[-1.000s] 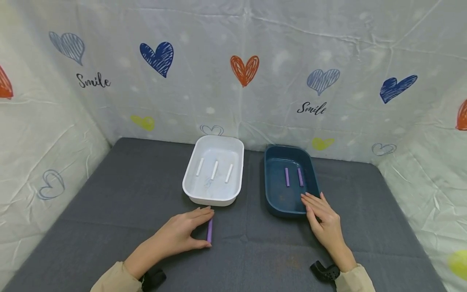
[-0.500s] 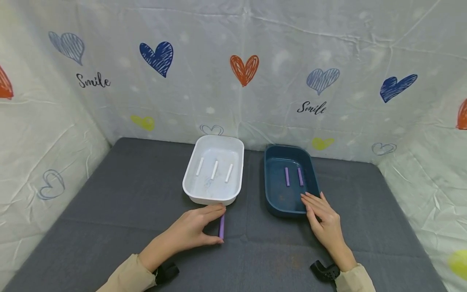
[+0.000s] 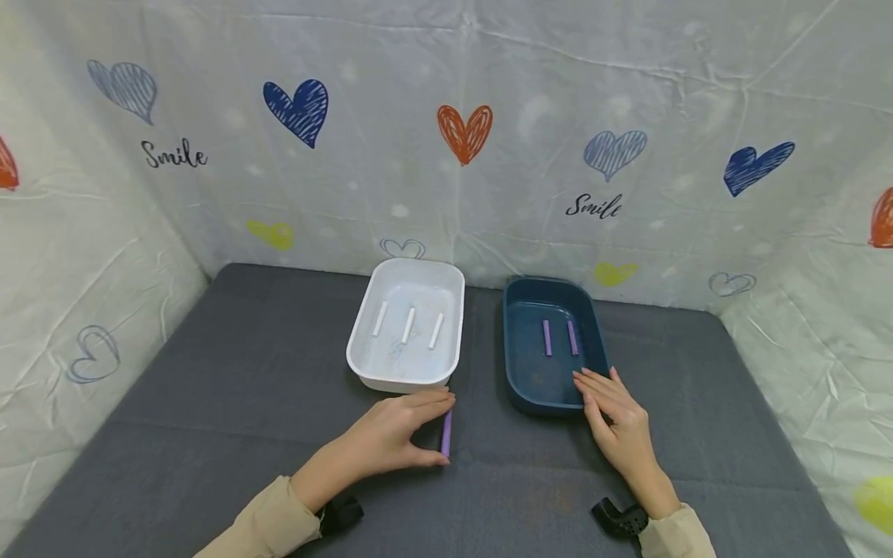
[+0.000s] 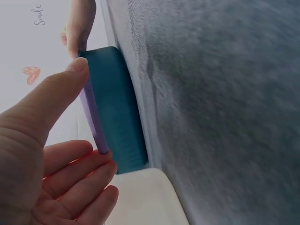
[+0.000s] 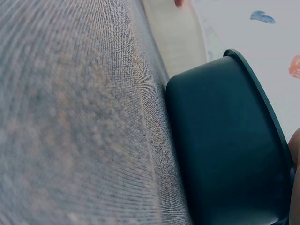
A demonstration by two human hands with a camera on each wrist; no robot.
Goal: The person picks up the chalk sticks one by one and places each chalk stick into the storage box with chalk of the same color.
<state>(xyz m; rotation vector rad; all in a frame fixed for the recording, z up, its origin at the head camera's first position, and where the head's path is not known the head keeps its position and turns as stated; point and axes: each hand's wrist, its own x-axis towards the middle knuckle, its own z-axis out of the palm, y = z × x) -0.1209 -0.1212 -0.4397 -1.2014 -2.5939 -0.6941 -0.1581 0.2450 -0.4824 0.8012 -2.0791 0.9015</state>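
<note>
Between thumb and fingertips my left hand pinches a purple chalk stick by its two ends, just in front of the white tray. Up close in the left wrist view, the purple chalk stick spans from the thumb to a fingertip. My right hand rests with nearly straight fingers on the near right corner of the dark blue tray. Two purple chalk sticks lie inside the blue tray. Several white chalk sticks lie spaced apart in the white one.
Both trays stand side by side on a dark grey cloth-covered table, with a narrow gap between them. A pale curtain printed with hearts encloses the back and sides.
My left hand has moved to the right with the purple chalk stick, along the front of the white tray. The right hand stays on the blue tray.
</note>
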